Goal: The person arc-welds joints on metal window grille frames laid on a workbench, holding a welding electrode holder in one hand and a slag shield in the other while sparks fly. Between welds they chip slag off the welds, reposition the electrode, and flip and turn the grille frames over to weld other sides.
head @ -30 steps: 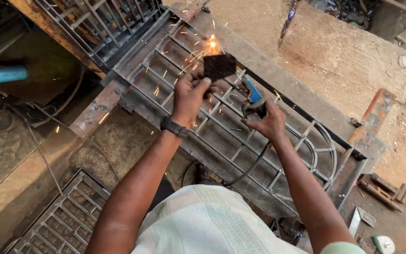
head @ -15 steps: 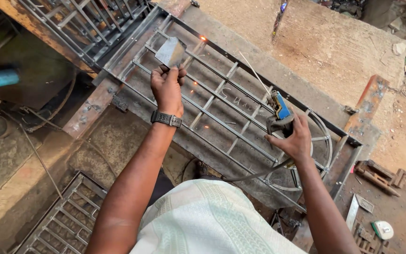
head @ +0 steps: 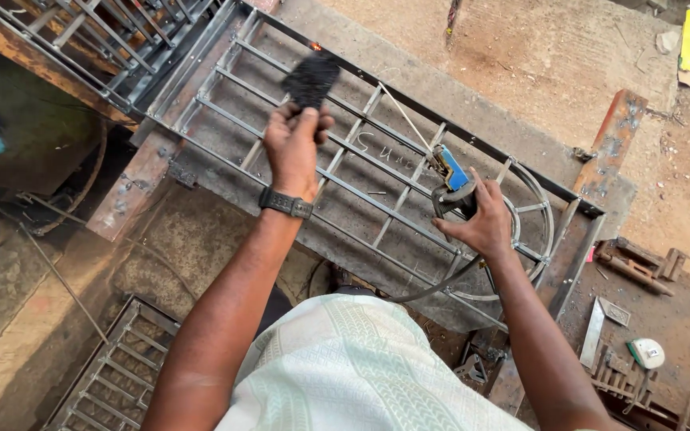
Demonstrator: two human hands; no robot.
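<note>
Sparks gone now: left hand (head: 293,148) up toward 12 o'clock, clamped on a dark shield (head: 311,80); right hand (head: 481,223) pulled back to 3 o'clock, clamped on a welding rod holder (head: 450,179), rod clear of the grille (head: 361,152). Weld glowing at 12 o'clock. Cable (head: 441,283) trailing under grille; scrap (head: 640,267) at 4 o'clock; second grille (head: 105,371) at 8 o'clock.

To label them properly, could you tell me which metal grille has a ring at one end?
The metal grille under both hands; the other grilles show only straight bars.
</note>
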